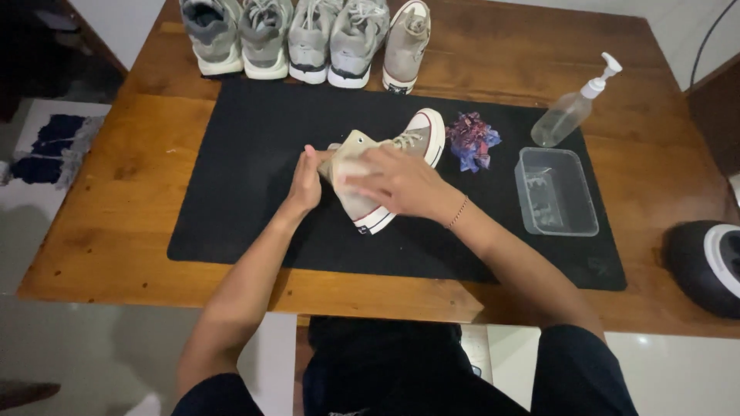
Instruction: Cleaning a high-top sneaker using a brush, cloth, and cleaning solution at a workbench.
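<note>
Shoe: a beige high-top canvas sneaker (385, 173) lies on its side near the middle of the black mat (231, 192), toe toward the far edge.
Left hand: the left hand (307, 183) is closed on the sneaker's heel end, steadying it.
Right hand: the right hand (397, 183) lies flat over the shoe's side, fingers spread — it seems to press something pale against the canvas, but I cannot tell what.
Risk: the hold at the heel looks light; a hard push from the right hand could twist the sneaker out and slide it toward the crumpled purple-blue cloth (472, 140).
Risk, far side: a wide sweep of the right forearm could knock the clear pump bottle (572, 112) over, or nudge the clear plastic tub (556, 192).
Surface: a wooden bench (116, 200) under the mat — five more shoes (304, 38) stand in a row along its far edge.
Room: pale tiled floor, dim light, a dark rounded object (705, 266) at the right.
</note>
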